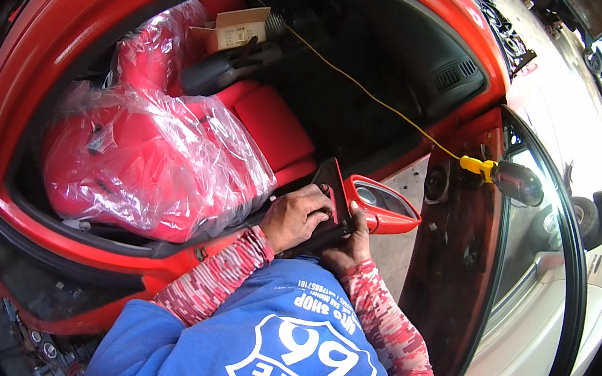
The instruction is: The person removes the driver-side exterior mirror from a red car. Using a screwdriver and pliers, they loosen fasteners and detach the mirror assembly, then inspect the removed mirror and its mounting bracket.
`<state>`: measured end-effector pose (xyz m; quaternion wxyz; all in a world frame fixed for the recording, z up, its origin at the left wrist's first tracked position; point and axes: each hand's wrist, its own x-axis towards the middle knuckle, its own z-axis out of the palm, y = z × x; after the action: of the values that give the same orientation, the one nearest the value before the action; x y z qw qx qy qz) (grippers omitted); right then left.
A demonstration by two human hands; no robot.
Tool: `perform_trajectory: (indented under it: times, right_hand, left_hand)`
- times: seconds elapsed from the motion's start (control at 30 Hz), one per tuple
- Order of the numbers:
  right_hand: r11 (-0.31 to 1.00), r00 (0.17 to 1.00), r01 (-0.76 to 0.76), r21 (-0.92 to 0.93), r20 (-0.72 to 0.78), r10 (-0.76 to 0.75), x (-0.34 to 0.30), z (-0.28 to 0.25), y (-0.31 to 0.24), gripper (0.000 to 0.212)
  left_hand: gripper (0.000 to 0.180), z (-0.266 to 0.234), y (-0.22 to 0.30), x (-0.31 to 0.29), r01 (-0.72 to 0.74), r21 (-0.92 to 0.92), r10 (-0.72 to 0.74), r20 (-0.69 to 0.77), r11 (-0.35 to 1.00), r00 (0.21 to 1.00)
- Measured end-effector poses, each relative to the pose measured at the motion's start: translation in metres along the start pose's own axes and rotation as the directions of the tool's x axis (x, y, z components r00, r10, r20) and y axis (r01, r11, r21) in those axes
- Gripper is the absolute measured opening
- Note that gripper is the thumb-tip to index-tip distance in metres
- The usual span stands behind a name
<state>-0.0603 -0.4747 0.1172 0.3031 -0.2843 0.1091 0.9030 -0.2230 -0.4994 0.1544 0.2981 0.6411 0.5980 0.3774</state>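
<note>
A red car side mirror (392, 221) with a dark triangular mounting base (332, 173) is held in front of my body, its glass facing up. My right hand (350, 244) is closed round the base from the right, the thumb lying along it near the red housing. On the left, my left hand (299, 217) has its fingers curled and pressed against the base's inner side. Its fingertips are partly hidden, so a small part between them cannot be made out.
Red seats (145, 160) under clear plastic fill the car's left side. An opened cardboard box (240, 28) sits beyond them. From the open door (448, 283) hangs a yellow work lamp (478, 167), its cord (360, 85) crossing the cabin. A white car (565, 322) stands at right.
</note>
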Motion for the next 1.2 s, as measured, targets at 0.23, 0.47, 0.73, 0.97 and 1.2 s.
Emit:
perform_trajectory:
  times: [0.23, 0.47, 0.73, 0.97, 1.2]
  right_hand:
    - [0.998, 0.998, -0.061, -0.033, -0.012, 0.061, -0.035, -0.035, -0.002, 0.058]
    - [0.969, 0.973, -0.206, -0.14, 0.074, 0.217, -0.051, -0.047, 0.009, 0.061]
    - [0.902, 0.929, -0.362, -0.236, -0.012, 0.37, -0.047, -0.046, 0.041, 0.065]
    - [0.825, 0.909, -0.401, -0.398, -0.061, 0.412, -0.033, -0.035, 0.077, 0.068]
    - [0.802, 0.862, -0.388, -0.455, 0.128, 0.49, -0.019, -0.012, 0.127, 0.067]
  left_hand:
    - [0.023, 0.036, 0.022, -0.034, 0.155, 0.043, -0.153, -0.048, 0.987, 0.987]
    - [0.01, 0.043, 0.03, -0.077, 0.075, 0.07, -0.065, -0.135, 0.995, 0.989]
    - [0.026, 0.034, 0.027, -0.125, 0.337, 0.07, -0.295, -0.338, 0.939, 0.894]
    - [0.014, 0.009, 0.012, -0.162, 0.283, 0.031, -0.254, -0.352, 0.959, 0.901]
    - [0.013, -0.034, 0.005, -0.197, 0.232, -0.051, -0.228, -0.466, 0.971, 0.855]
